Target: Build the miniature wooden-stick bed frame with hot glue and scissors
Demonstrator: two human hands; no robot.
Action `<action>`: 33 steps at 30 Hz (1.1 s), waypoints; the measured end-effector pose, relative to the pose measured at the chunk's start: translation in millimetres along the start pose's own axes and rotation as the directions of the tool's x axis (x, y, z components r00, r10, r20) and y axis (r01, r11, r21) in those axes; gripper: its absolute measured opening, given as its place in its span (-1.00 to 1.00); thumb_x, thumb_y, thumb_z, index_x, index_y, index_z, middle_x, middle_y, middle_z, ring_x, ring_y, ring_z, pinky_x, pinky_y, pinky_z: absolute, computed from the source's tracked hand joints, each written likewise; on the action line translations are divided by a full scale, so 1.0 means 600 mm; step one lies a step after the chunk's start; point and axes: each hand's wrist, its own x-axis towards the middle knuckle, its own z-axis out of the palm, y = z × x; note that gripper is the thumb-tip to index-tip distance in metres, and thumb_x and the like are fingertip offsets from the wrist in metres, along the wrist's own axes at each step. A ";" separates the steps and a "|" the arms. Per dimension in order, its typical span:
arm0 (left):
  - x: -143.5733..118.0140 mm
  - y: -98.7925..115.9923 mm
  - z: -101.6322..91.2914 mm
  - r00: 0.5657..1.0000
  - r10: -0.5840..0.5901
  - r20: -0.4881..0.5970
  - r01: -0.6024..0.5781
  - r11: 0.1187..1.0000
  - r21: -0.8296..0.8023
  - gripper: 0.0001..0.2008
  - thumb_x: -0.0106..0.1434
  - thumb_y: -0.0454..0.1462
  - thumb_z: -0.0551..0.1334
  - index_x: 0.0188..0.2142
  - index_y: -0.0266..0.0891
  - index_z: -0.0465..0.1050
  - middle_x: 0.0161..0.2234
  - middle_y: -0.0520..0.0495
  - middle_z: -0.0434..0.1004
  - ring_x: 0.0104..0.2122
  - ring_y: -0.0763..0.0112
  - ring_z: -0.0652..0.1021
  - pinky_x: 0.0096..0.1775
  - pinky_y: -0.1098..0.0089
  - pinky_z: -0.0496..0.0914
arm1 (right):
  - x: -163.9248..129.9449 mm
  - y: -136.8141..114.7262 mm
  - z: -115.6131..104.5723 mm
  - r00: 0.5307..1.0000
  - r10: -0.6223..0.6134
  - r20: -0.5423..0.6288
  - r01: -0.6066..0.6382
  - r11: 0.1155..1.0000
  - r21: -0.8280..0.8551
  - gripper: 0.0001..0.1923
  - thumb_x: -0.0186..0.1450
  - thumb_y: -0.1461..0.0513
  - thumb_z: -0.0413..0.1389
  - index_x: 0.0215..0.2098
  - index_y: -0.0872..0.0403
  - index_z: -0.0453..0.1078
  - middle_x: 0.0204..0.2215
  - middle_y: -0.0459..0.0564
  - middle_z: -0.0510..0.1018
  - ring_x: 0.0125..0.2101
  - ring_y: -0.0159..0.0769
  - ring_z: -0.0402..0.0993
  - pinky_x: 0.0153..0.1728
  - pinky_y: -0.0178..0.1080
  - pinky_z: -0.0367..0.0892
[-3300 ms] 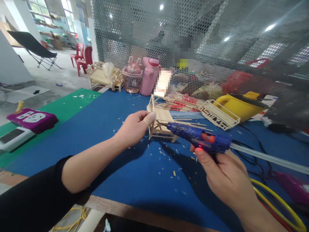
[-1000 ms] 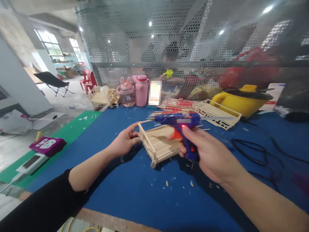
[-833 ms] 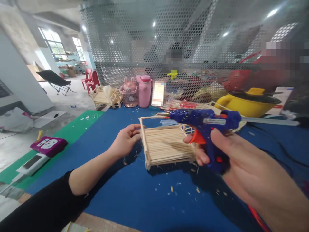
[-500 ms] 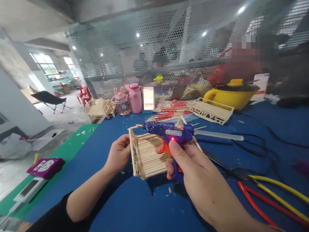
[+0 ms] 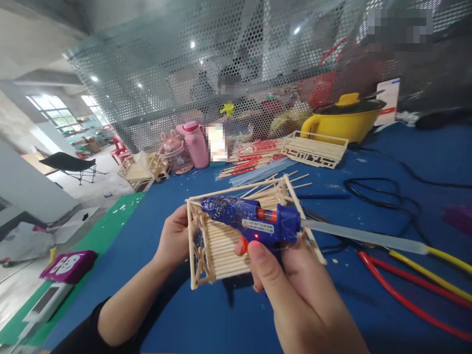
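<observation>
Right hand (image 5: pixel 295 290) grip is clenched around the handle of a blue glue gun (image 5: pixel 254 223), thumb beside the lit red indicator, nozzle pointing left toward the frame's near corner. Left hand (image 5: pixel 173 241) grip is closed on the left edge of a stick-built wooden frame (image 5: pixel 221 246), holding it tilted and clear of the blue counter (image 5: pixel 221 319), directly in front of the person. Head view only: the frame consists of thin sticks laid side by side with slender rails and lattice ends; judged light but fragile, stiff across the slatted floor, weak at the rails and glued joints. Best hold appears to be along the solid floor edge or a corner post, not the thin top rails. A clear glue stick (image 5: pixel 361 236) projects from the gun's rear. A second wooden frame (image 5: pixel 313 147), a yellow pot (image 5: pixel 342 120), loose sticks (image 5: pixel 258 162) and a pink bottle (image 5: pixel 193 145) stand well apart behind; red and yellow cables (image 5: pixel 413 300) lie to the right.
</observation>
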 end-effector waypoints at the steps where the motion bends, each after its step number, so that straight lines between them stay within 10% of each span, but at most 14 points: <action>1: 0.000 0.002 0.001 1.000 0.003 -0.003 -0.003 1.000 -0.006 -0.81 -0.06 -0.26 0.42 -0.49 -0.25 0.43 -0.55 0.07 0.48 -0.55 0.49 0.45 -0.44 0.47 0.37 | 0.001 -0.001 0.001 1.000 0.012 0.008 -0.012 1.000 -0.010 -0.82 0.27 0.09 0.06 -0.41 -0.04 0.42 -0.66 -0.08 0.36 -0.45 -0.19 0.42 -0.44 -0.22 0.34; 16: 0.004 0.001 -0.005 0.998 0.028 0.055 -0.026 0.999 -0.036 -0.81 -0.01 -0.23 0.40 -0.45 -0.24 0.44 -0.53 0.05 0.53 -0.53 0.49 0.48 -0.41 0.47 0.37 | -0.005 0.002 0.008 0.999 -0.002 -0.042 -0.003 0.991 -0.134 -0.76 0.25 0.04 0.08 -0.52 -0.07 0.37 -0.67 -0.06 0.40 -0.43 -0.12 0.44 -0.36 -0.14 0.39; 33: 0.003 -0.002 -0.005 0.998 0.001 0.059 0.002 0.999 -0.053 -0.81 -0.04 -0.26 0.41 -0.44 -0.24 0.45 -0.49 0.04 0.55 -0.48 0.45 0.49 -0.38 0.46 0.38 | -0.015 0.010 0.009 0.998 -0.055 -0.045 0.043 0.973 -0.226 -0.78 0.26 0.07 0.07 -0.19 -0.07 0.45 -0.58 -0.03 0.48 -0.37 -0.10 0.48 -0.38 -0.16 0.40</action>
